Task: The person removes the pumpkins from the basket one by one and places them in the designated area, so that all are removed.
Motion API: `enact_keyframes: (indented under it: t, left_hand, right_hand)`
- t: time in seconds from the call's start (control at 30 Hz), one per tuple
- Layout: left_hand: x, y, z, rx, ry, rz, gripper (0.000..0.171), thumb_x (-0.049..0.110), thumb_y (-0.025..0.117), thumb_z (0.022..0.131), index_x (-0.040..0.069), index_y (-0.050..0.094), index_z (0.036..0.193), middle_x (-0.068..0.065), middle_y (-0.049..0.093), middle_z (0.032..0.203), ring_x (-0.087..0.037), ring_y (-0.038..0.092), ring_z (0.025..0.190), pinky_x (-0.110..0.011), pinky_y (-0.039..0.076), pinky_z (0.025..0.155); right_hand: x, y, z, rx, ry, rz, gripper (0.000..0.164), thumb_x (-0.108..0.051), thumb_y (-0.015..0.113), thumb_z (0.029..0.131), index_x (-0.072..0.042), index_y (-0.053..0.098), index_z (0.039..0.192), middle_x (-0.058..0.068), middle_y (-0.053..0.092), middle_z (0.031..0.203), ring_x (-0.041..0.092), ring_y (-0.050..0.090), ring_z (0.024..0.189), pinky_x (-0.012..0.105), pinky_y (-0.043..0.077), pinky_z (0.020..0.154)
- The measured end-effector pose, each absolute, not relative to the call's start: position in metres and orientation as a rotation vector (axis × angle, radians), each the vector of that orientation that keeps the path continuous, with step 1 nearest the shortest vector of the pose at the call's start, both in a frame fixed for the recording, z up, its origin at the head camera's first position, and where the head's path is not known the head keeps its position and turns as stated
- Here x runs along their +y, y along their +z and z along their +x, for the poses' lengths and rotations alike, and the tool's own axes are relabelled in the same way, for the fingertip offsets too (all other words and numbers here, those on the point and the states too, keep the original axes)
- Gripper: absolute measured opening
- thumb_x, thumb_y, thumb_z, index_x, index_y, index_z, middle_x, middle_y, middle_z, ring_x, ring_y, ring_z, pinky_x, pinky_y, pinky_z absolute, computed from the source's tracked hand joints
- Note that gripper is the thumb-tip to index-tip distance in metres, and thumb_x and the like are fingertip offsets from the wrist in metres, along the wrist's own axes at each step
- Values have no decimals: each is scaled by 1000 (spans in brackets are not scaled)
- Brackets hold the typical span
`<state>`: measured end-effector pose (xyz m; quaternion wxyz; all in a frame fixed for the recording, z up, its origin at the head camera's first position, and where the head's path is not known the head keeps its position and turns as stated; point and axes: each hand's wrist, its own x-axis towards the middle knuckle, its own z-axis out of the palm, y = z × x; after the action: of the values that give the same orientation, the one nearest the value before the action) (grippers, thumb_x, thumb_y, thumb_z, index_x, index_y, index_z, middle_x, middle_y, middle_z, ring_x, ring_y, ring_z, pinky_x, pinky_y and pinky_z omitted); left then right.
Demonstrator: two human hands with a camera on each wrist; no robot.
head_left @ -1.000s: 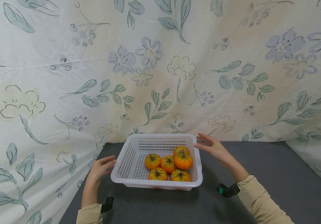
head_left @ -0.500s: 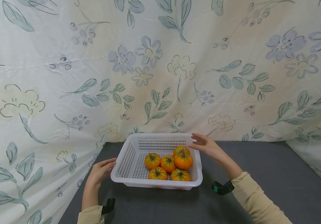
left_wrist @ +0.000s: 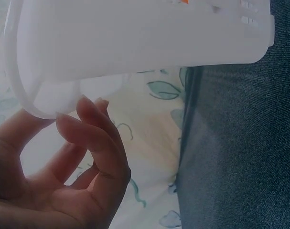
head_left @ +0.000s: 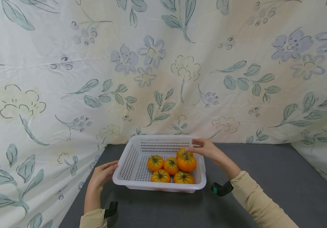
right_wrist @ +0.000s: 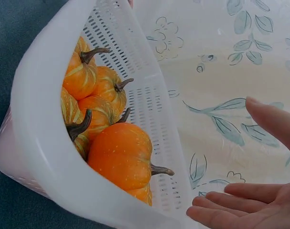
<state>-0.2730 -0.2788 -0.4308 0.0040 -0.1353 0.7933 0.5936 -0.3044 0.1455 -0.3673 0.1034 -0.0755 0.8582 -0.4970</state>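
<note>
Basket (right_wrist: 37,114) near both wrist cameras

Yellow-streaked orange pumpkins (head_left: 186,163), white basket (head_left: 157,186).

Pumpkins (head_left: 186,163) in bskt (head_left: 159,186), mostly R side; bskt on tbl (head_left: 266,167), cloth (head_left: 152,107) bhnd.

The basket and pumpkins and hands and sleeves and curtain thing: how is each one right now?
White basket: upright on the dark table, no lid, partly filled.
Pumpkins: six, stems on, bunched together in the basket.
Left hand: fingers bent, at the basket's left rim; can't tell if gripping.
Right hand: open, holding nothing, over the basket's right side.
Sleeves: wrinkled.
Flowery cloth: hanging, creased.
</note>
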Motion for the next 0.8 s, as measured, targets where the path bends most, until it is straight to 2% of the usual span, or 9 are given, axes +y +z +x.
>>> enact_keyframes:
  t: [0.3,0.43,0.6,0.8]
  left_hand:
    - [-281,-433,-274,2473,1859,-443,55,35,71,89,4,59,132,4,71,106,-9,65,88,-29,49,76]
    - [-282,-434,-275,2443,1882,-457,55,35,72,87,4,60,131,4,71,106,-9,65,88,-29,50,76]
    - [-283,-434,-275,2424,1905,-440,56,36,73,87,3,60,131,6,71,103,-8,66,87,-29,50,75]
    - [-283,-435,-273,2442,1895,-428,57,36,72,87,1,60,131,5,71,103,-9,66,87,-29,50,74]
  right_hand:
    - [135,-368,-302,2542,-1386,-154,81,-44,69,88,7,40,143,28,41,148,44,42,136,56,39,107]
    - [131,-370,-301,2535,-1386,-161,68,-42,70,88,4,53,134,28,45,145,43,47,131,56,42,104]
    - [127,-374,-301,2523,-1390,-229,47,-37,69,90,-1,66,119,24,58,131,34,61,114,50,50,94]
    - [122,-378,-302,2505,-1396,-241,42,-34,70,89,0,68,114,16,67,115,23,66,94,44,55,84]
